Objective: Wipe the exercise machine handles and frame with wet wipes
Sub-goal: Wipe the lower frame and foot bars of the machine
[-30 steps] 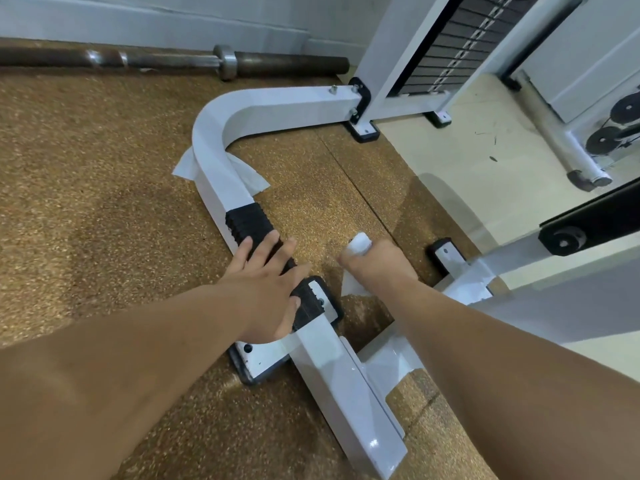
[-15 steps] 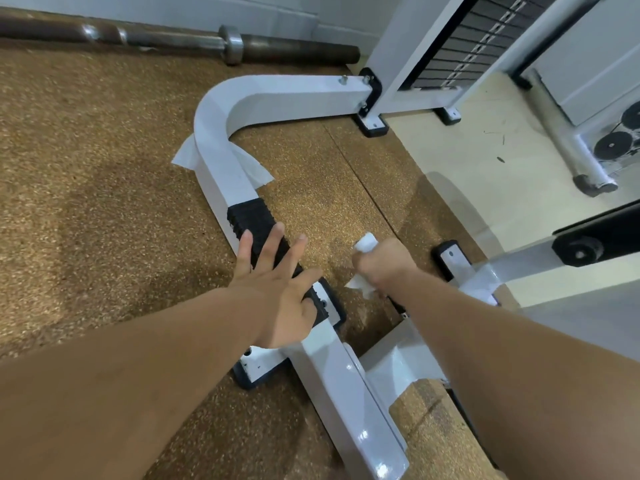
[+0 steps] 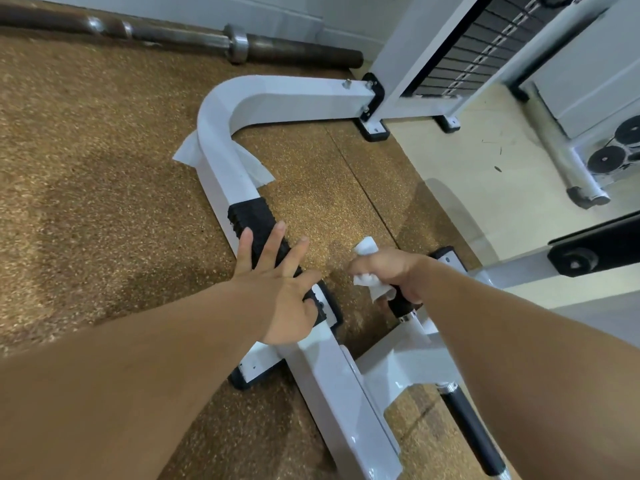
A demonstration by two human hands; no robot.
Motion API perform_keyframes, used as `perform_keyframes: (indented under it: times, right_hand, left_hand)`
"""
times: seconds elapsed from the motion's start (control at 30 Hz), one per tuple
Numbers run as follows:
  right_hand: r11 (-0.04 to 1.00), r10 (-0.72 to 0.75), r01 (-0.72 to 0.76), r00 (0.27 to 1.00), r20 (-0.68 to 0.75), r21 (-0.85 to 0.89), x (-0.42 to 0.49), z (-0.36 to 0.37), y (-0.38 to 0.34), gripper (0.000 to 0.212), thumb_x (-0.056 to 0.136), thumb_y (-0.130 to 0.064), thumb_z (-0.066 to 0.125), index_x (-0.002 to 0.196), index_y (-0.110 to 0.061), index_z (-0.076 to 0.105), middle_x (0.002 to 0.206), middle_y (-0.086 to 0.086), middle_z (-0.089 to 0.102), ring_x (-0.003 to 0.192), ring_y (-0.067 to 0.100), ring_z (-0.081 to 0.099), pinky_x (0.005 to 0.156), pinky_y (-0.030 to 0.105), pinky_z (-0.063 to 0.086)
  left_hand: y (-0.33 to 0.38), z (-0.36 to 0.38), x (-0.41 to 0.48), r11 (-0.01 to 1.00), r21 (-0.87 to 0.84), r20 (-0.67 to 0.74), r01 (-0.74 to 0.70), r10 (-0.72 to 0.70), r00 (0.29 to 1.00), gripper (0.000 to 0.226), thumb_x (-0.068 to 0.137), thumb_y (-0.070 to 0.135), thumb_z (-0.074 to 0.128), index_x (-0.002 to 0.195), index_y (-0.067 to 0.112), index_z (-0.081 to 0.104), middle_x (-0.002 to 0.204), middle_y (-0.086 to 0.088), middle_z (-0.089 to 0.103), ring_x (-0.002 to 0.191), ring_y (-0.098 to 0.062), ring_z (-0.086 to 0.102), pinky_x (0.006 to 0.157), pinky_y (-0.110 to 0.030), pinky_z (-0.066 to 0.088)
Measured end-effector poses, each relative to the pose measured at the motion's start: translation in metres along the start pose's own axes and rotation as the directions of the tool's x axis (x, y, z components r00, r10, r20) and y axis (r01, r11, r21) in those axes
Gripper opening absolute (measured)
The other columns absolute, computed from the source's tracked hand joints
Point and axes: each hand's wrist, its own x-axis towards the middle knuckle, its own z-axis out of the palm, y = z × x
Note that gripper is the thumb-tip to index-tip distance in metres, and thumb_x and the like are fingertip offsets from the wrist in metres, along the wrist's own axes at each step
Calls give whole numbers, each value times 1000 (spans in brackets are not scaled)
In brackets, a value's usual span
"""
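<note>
A white machine frame (image 3: pixel 225 109) curves across the brown floor, and a ribbed black pad (image 3: pixel 252 220) wraps part of it. My left hand (image 3: pixel 277 292) rests flat on that pad, fingers spread and straight. My right hand (image 3: pixel 391 271) grips a crumpled white wet wipe (image 3: pixel 367 282) wrapped round a short black handle (image 3: pixel 401 304) that sticks out from the frame. A second black handle (image 3: pixel 471 431) points down at the lower right, partly behind my right forearm.
Another white wipe (image 3: pixel 256 168) lies under the frame's bend. A rusty barbell (image 3: pixel 194 38) lies along the far wall. The weight stack (image 3: pixel 460 53) stands at the top right, with black weight plates (image 3: pixel 609 157) on a rack beyond the pale floor.
My right hand has moved down and nearer, and now closes the wipe round the short black handle. My left hand stays on the black pad with its fingers spread wider.
</note>
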Motion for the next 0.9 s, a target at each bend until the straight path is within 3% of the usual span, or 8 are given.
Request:
perform_keyframes:
  times: [0.13, 0.27, 0.33, 0.43, 0.5, 0.63, 0.77, 0.9]
  right_hand:
    - [988, -132, 102, 945, -299, -114, 5, 17, 4, 22, 94, -28, 70, 93, -8, 63, 82, 7, 67, 65, 22, 64, 56, 29, 50]
    - [878, -298, -62, 705, -644, -474, -6, 47, 10, 15, 99, -25, 64, 105, -17, 53, 78, -4, 57, 75, 22, 61, 67, 34, 46]
    - [867, -323, -51, 699, -638, -495, -2, 46, 11, 18, 98, -23, 64, 111, -17, 51, 81, -3, 58, 76, 22, 59, 67, 35, 46]
    - [959, -202, 100, 899, -389, -266, 2, 23, 4, 24, 96, -24, 67, 112, -7, 59, 90, 9, 71, 72, 22, 69, 66, 36, 58]
    - [996, -82, 74, 982, -167, -55, -4, 7, 1, 22, 96, -19, 68, 109, -3, 62, 86, 12, 71, 59, 18, 66, 55, 29, 51]
    - [999, 42, -42, 999, 27, -25, -13, -1, -6, 22, 95, -19, 71, 109, -6, 60, 76, 10, 61, 49, 17, 54, 49, 26, 43]
    - [994, -53, 28, 968, -247, -105, -1, 14, -1, 23, 93, -18, 67, 108, -1, 61, 90, 12, 71, 68, 24, 68, 58, 34, 55]
    - [866, -311, -42, 733, -604, -498, -8, 45, 10, 16, 100, -22, 61, 110, -15, 51, 90, 1, 67, 80, 24, 68, 65, 34, 50]
  left_hand:
    - [-1, 1, 2, 1000, 0, -11, -1, 1, 1000, 58, 102, 47, 24, 159, 44, 14, 166, 2, -33, 139, -36, -50, 111, -69, -25]
    - [2, 1, 1, 1000, 18, -17, 6, -6, 1000, 59, 101, 48, 24, 159, 44, 14, 166, 2, -32, 140, -36, -50, 111, -69, -26]
    - [1, 1, 1, 1000, 21, -31, 8, -7, 1000, 58, 101, 49, 24, 159, 44, 14, 167, 2, -31, 140, -36, -49, 111, -69, -25]
    - [2, 0, 1, 999, 35, -9, 18, -17, 1000, 58, 101, 50, 23, 158, 46, 13, 167, 2, -30, 140, -36, -49, 111, -70, -24]
    - [4, -1, 1, 998, 60, -9, 26, -26, 1000, 58, 101, 51, 23, 158, 46, 13, 167, 2, -31, 140, -37, -49, 112, -70, -23]
    - [5, -1, 0, 999, 29, -9, 39, -39, 999, 59, 101, 52, 23, 158, 45, 14, 167, 0, -30, 140, -36, -49, 111, -69, -25]
    - [4, -1, 1, 999, 33, -17, 37, -37, 999, 57, 100, 51, 23, 157, 43, 19, 167, 0, -30, 141, -38, -47, 111, -70, -25]
    - [7, 0, -1, 999, 34, -27, 32, -31, 999, 58, 99, 51, 24, 157, 43, 21, 168, 0, -28, 142, -37, -47, 111, -70, -24]
